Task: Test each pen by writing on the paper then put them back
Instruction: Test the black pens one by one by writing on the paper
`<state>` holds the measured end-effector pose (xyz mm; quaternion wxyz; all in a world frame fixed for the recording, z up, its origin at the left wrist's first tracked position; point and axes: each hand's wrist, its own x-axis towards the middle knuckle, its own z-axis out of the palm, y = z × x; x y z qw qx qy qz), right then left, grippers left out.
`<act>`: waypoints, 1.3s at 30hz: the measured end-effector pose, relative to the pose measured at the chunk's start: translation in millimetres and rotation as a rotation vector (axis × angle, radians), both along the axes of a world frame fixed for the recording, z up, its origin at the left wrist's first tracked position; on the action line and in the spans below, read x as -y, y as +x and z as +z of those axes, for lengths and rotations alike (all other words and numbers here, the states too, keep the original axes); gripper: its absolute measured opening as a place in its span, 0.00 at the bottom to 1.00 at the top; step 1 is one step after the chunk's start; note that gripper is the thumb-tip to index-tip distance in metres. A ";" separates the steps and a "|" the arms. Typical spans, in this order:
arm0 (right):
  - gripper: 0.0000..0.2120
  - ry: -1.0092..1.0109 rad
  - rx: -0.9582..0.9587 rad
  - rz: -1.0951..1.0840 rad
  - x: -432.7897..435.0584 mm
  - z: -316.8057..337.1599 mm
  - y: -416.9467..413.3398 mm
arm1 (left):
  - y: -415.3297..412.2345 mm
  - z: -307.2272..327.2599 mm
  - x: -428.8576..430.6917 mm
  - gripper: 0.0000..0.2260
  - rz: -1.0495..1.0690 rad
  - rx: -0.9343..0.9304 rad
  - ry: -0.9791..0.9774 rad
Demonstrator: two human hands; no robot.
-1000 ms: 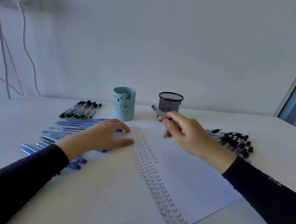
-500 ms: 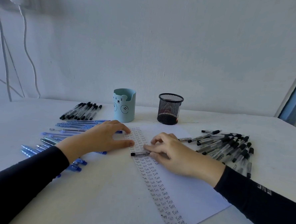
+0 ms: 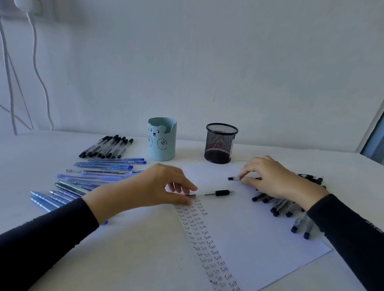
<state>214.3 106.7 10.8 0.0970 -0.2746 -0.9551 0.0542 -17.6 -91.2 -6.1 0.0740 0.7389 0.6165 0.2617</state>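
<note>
A white paper (image 3: 260, 230) with columns of the word "Test" lies in front of me. A clear pen with a black grip (image 3: 219, 193) rests on its top part. My left hand (image 3: 152, 190) pinches that pen's left end between thumb and fingers. My right hand (image 3: 274, 177) is at the pile of black-capped pens (image 3: 290, 212) on the right and pinches a second black-capped pen (image 3: 234, 178), which points left over the paper.
Blue pens (image 3: 90, 177) and a row of black pens (image 3: 107, 147) lie at the left. A light-blue bear cup (image 3: 161, 141) and a black mesh cup (image 3: 220, 143) stand behind the paper. Cables hang on the wall at far left.
My right hand laid its pen on the paper, then moved right to the pile and took hold of another pen. My left hand shifted right and pinched the laid pen's end.
</note>
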 end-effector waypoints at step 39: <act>0.16 -1.008 -0.526 0.124 73.3 -0.7 -30.0 | -62.1 4.2 -9.7 0.13 0.546 -0.217 0.101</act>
